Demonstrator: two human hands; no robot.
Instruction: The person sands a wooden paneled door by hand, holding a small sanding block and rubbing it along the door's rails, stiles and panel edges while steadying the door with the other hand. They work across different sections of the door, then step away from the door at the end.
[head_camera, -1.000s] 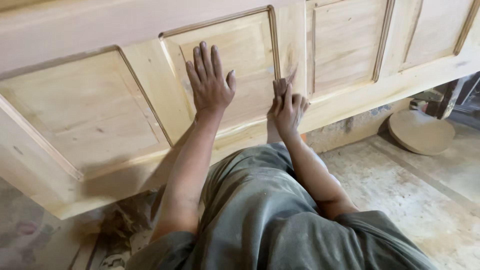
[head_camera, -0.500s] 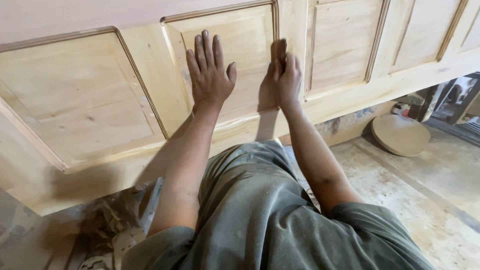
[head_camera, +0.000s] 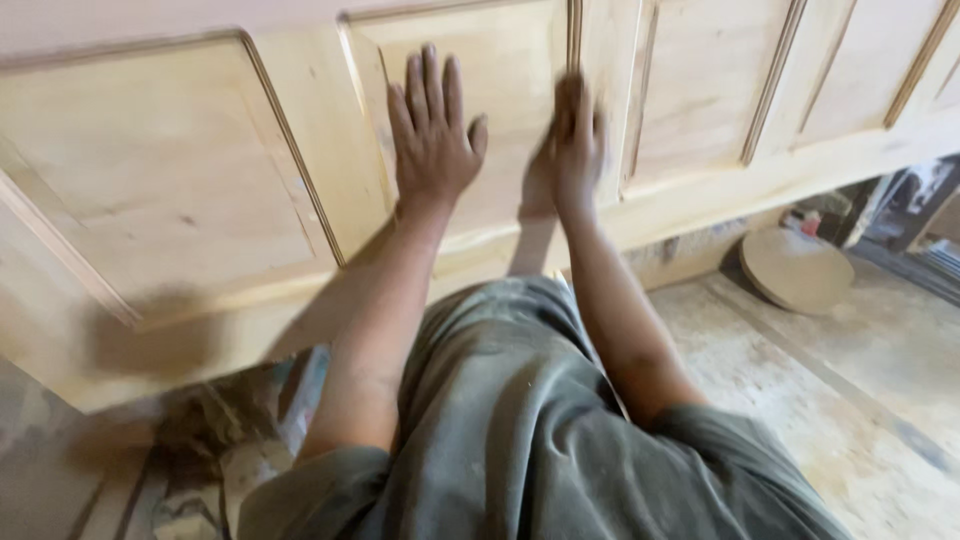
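In front of the person: a big wooden door (head_camera: 200, 200) of pale, bare wood lies tilted across the view, with raised panels and thin grooves around each one.
Left hand: the left hand (head_camera: 432, 135) lies flat on the middle panel (head_camera: 500, 110), fingers spread wide, palm down. It holds nothing.
Right hand: the right hand (head_camera: 578, 135) is on the same panel, just beside the groove (head_camera: 574, 30) at its edge. It is blurry. The fingers look close together and flat, but I cannot tell if the grip has something small under it.
How the door will handle: it looks heavy and stiff, and it will not bend. The flat panels are smooth, so a hand could slide on them. The best place to take hold looks like the thick long edge (head_camera: 700, 205) near the person, with both hands well apart.
Around it: a dusty floor (head_camera: 800, 400) sits below, and a round flat wooden disc (head_camera: 797, 270) lies on it near the door.
Hard to see: the door runs out of the picture on the top and both sides. The person's grey shirt (head_camera: 520, 430) hides the floor right under them. The dark things at the far right are too blurry to name.
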